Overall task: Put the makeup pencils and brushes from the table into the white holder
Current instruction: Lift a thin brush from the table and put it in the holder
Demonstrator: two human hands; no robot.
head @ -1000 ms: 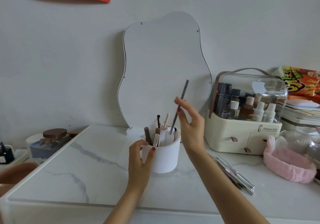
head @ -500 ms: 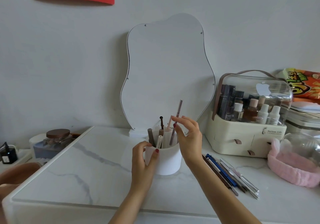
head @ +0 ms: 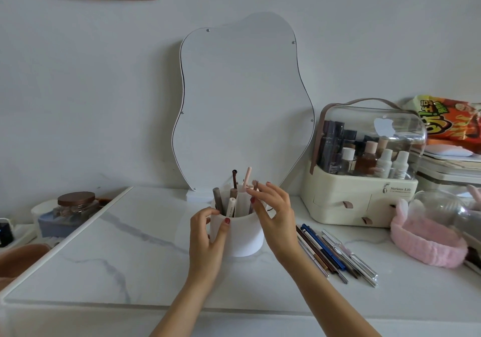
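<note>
by holder [head: 240,235]: pencils [head: 330,252], cosmetics box [head: 356,201]

We saw a bench [head: 145,256] of white marble-look stone with grey veins, smooth and faintly glossy. The white holder [head: 240,235] looked like matt, smooth plastic. The pencils on the bench [head: 328,250] had glossy plastic barrels, and some at the right of the row seemed clear or silvery. The cosmetics case [head: 364,165] had a clear, shiny plastic dome, a cream plastic base and leather-like brown tabs. The headband [head: 426,243] was fluffy pink cloth. The jar [head: 75,204] was clear, with a wood-toned lid. The snack bag [head: 450,118] was glossy printed foil.
</note>
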